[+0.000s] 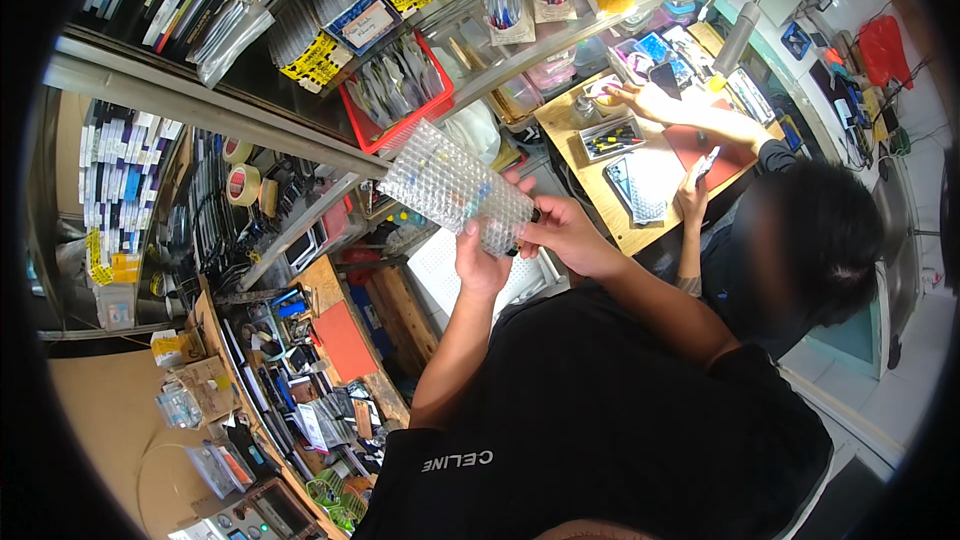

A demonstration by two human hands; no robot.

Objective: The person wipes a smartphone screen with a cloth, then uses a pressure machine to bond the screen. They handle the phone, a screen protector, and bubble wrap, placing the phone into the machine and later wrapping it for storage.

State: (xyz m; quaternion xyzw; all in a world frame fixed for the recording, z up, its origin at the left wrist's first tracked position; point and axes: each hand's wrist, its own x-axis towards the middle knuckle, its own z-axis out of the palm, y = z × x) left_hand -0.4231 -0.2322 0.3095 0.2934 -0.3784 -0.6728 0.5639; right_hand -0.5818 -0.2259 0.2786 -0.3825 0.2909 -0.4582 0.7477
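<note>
Both my hands are on a clear bubble-wrap pouch [440, 180], held up in front of my chest and tilted toward the upper left. My left hand [483, 262] grips its lower end, thumb on the front and fingers behind. From the right, my right hand [568, 235] is closed on the same end, with its thumb and fingers near the edge. Something dark shows at that end between the hands, too covered to make out. Faint coloured spots show through the plastic; whether anything is inside, I cannot tell.
At the right a co-worker sits at a wooden bench [640, 238] with a pen tray [610, 138] and a phone [625, 180]. Overhead, a shelf holds a red basket [440, 100] of packets. Lower left, a cluttered workbench carries an orange mat [345, 340] and tools.
</note>
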